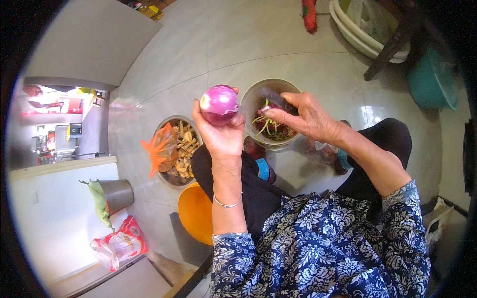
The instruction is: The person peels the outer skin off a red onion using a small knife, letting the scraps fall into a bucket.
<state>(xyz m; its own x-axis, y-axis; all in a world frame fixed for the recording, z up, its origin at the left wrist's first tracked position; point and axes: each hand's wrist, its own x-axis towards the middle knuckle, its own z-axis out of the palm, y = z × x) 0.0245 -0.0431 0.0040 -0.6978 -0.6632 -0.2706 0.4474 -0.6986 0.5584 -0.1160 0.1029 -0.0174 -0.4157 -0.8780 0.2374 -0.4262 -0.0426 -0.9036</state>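
Note:
My left hand (223,134) holds a peeled red onion (220,104), its pale end facing left. To the right, my right hand (309,115) grips a dark-handled tool (275,98), blurred, which looks like a knife. That hand is over the right side of a pale bucket (251,97) on the floor between my feet. Inside the bucket lie reddish onion skins and green-yellow shoots (270,128). The onion and the tool are apart.
Left of the bucket stands a metal bowl (161,178) of brown, chunky pieces, with an orange plastic bag (164,145) on it. Nearer me is a yellow basin (193,212). White basins (357,41) and a teal bucket (432,82) stand at upper right, by a dark wooden leg (387,48).

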